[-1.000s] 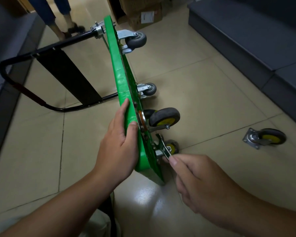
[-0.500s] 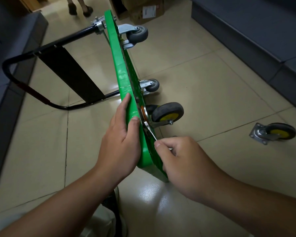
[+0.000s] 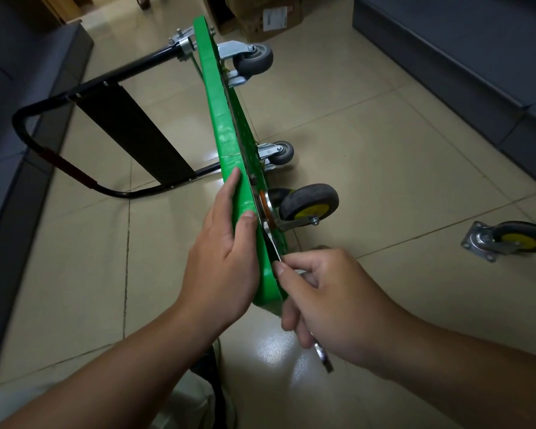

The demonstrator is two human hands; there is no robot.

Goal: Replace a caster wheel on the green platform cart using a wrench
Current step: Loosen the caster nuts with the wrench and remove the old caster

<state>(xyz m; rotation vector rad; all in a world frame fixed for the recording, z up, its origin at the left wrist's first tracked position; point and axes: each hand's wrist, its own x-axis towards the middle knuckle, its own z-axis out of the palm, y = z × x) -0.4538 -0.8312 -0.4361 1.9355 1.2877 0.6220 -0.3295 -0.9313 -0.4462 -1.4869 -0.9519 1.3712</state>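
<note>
The green platform cart (image 3: 226, 140) stands on its side edge on the tiled floor, wheels facing right. My left hand (image 3: 226, 258) grips its near upper edge, thumb on the rim. My right hand (image 3: 331, 301) holds a metal wrench (image 3: 322, 356); the wrench's head reaches up along the underside to the mounting plate of the near caster with a yellow hub (image 3: 308, 204). The wrench's tail sticks out below my fist. A loose caster with a yellow hub (image 3: 508, 243) lies on the floor at the right. Two grey casters (image 3: 254, 60) (image 3: 280, 153) sit on the cart's far end.
The cart's black folding handle (image 3: 84, 140) lies on the floor at the left. Dark grey steps (image 3: 464, 66) run along the right, and a dark ledge (image 3: 3, 181) along the left. Cardboard boxes (image 3: 260, 17) stand at the back. Someone's feet show at the top edge.
My right hand has swung the wrench handle down and towards me, pivoting at the caster plate. The left hand has kept its grip on the cart edge. The person at the back has walked away.
</note>
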